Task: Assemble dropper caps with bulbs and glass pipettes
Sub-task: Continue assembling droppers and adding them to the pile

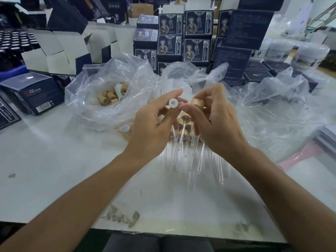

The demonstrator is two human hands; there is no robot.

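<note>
A white rubber bulb (173,103) is pinched between thumb and curled fingers of the left hand (151,128), its open end turned toward the camera. A tan wooden cap (197,103) is gripped by the fingertips of the right hand (216,127), just beside the bulb; contact between the two cannot be told. Below the hands, assembled caps with glass pipettes (183,160) are heaped on the white table (54,170). Loose caps are seen in a clear plastic bag (109,99) to the left; one loose bulb (125,128) lies near it. Dark blue cartons (197,22) are stacked behind; their print is too small to be read. Bare tabletop is seen left of the forearms, up to the near edge.
</note>
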